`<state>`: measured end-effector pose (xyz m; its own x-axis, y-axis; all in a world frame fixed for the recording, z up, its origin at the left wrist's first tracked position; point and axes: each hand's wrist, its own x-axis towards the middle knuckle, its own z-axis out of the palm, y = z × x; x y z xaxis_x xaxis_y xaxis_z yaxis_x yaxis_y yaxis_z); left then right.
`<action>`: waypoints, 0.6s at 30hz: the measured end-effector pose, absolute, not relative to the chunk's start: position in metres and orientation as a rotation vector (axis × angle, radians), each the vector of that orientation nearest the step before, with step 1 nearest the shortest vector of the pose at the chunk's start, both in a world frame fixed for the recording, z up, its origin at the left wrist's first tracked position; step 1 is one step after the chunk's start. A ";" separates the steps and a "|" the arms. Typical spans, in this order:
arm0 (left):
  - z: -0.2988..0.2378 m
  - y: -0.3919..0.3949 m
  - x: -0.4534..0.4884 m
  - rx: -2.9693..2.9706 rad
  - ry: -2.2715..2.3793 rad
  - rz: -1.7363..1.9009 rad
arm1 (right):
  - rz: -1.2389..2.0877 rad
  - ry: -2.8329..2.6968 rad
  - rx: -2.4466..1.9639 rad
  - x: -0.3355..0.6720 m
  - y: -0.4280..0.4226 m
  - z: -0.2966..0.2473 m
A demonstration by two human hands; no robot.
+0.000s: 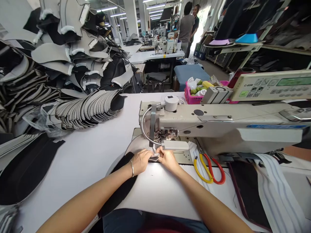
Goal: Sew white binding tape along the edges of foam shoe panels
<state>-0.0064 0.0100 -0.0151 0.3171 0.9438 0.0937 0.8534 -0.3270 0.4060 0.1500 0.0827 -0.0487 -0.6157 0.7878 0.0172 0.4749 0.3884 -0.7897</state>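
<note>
My left hand (141, 160), with a bangle on the wrist, is closed on the edge of a black and light-grey fabric piece (121, 183). Just to its right, my right hand (168, 159) pinches the same edge between thumb and fingers. Both hands are close together in front of the needle area of a beige sewing machine (184, 119). The fabric curves back to the left of the machine head and hangs toward my lap. A lamp on a bendable metal neck (143, 124) reaches down above my fingers, so the needle itself is hidden.
Scissors (210, 170) with yellow and red handles lie right of my right hand. Beyond them is striped white elastic (273, 187). Stacked fabric pieces (89, 108) stand at left. Behind the machine are a pink basket (190, 95) of fruit and a control panel (274, 85). Two people stand far back.
</note>
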 end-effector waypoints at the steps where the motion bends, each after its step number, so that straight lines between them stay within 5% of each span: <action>1: -0.015 0.008 -0.005 2.374 1.604 0.433 | 1.093 -2.268 -1.083 0.151 0.083 -0.049; 18: -0.028 0.011 -0.001 2.724 1.640 0.425 | 0.754 -2.685 -0.824 0.156 0.085 -0.036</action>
<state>-0.0013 0.0108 -0.0283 0.4429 0.8584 0.2588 0.8760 -0.4758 0.0788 0.1560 0.0849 -0.0362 -0.8144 0.5762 0.0685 0.4563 0.7089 -0.5379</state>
